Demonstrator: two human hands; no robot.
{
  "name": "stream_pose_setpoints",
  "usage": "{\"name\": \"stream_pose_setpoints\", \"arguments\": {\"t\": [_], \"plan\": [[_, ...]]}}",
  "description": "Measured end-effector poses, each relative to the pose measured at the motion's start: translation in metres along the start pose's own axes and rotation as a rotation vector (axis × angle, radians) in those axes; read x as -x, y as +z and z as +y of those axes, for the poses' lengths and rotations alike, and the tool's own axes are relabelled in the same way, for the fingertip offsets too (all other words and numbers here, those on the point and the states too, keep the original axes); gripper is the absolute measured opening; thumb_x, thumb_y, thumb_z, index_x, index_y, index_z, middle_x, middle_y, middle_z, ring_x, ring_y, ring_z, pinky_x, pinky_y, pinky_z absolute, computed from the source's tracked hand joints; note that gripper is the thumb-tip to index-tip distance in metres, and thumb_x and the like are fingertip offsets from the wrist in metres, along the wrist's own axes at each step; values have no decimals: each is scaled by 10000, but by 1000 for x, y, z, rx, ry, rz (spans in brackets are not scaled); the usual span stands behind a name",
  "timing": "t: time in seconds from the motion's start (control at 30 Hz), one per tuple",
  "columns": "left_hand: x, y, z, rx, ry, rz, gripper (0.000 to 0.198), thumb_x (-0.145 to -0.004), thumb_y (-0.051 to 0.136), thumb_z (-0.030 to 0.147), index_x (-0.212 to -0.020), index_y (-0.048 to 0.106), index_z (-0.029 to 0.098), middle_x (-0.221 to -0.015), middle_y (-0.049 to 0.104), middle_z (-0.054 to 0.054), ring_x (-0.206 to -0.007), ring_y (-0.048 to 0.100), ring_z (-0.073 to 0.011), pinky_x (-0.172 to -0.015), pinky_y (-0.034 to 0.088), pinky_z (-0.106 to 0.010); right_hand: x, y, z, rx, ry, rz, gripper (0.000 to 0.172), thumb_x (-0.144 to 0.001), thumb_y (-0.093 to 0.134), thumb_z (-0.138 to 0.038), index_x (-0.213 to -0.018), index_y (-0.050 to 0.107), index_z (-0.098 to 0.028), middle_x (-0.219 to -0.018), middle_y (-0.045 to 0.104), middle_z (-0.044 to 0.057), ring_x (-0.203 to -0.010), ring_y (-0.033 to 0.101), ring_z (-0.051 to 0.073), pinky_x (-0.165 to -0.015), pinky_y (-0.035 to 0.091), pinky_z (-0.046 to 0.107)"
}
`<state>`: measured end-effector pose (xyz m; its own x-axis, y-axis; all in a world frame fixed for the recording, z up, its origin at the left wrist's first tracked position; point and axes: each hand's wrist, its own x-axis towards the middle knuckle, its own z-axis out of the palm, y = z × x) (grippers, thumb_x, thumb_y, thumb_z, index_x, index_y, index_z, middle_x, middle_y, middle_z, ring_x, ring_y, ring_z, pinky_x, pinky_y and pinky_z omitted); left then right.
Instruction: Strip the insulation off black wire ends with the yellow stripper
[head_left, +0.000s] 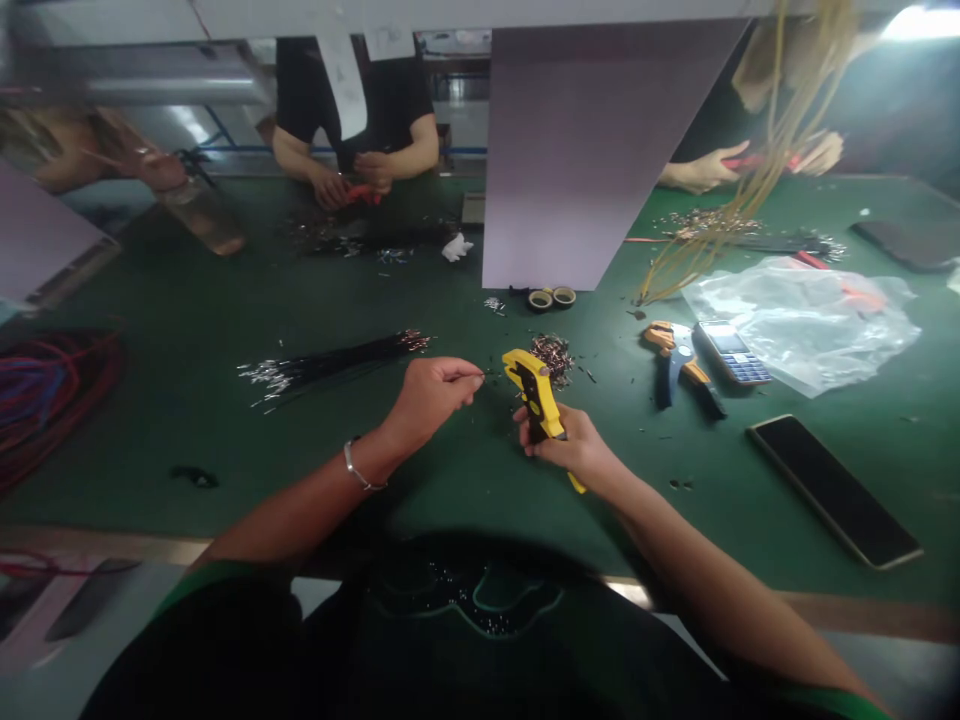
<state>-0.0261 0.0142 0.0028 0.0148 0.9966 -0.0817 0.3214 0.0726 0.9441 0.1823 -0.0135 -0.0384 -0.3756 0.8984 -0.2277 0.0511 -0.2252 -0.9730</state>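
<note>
At the green worktop [187, 300], my right hand [574, 445] is clamped on the yellow crimping tool [534, 390], head up; my left hand [431, 395] pinches a thin wire [487, 374] just beside that head. Judged step: presenting wire to tool — next calls for exact alignment before squeezing. Wire tip and head opening too small to confirm contact.

Tiny indistinct piece [488, 375] between left fingers [466, 377]

matt green table mat [225, 300]; glossy yellow plastic crimper [534, 385]
</note>
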Motion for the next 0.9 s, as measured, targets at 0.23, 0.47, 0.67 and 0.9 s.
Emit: {"name": "stream_pose_setpoints", "arguments": {"t": [0.23,0.47,0.67,0.9], "plan": [[-1,-12,4,30,45,-47,138,-726,672,233,-788,737,129,-543,602,5,-486,504,-67,-426,356,-177,3,-2,6,-254,4,-236,440,-558,579,-106,-993,637,-128,-737,681,37,-654,622,183,-639,445,321],[2,-11,8,105,-15,-114,116,-710,686,222,-764,736,133,-526,589,6,-457,479,-56,-412,337,-186,4,-2,10,-334,0,-372,487,-561,580,-97,-1045,635,-124,-771,701,53,-672,633,196,-667,464,346],[3,-10,9,116,-45,-140,127,-707,687,223,-781,739,133,-522,590,5,-455,473,-59,-413,332,-195,2,-3,14,-360,11,-426,483,-553,589,-85,-1032,642,-120,-769,706,54,-679,649,203,-663,473,345],[0,-11,5,206,-102,-219,89,-699,691,217,-726,714,135,-516,586,3,-454,481,-67,-413,327,-207,1,-6,21,-416,9,-504,487,-580,608,-80,-1064,645,-111,-808,704,71,-705,663,222,-697,506,388]]}}
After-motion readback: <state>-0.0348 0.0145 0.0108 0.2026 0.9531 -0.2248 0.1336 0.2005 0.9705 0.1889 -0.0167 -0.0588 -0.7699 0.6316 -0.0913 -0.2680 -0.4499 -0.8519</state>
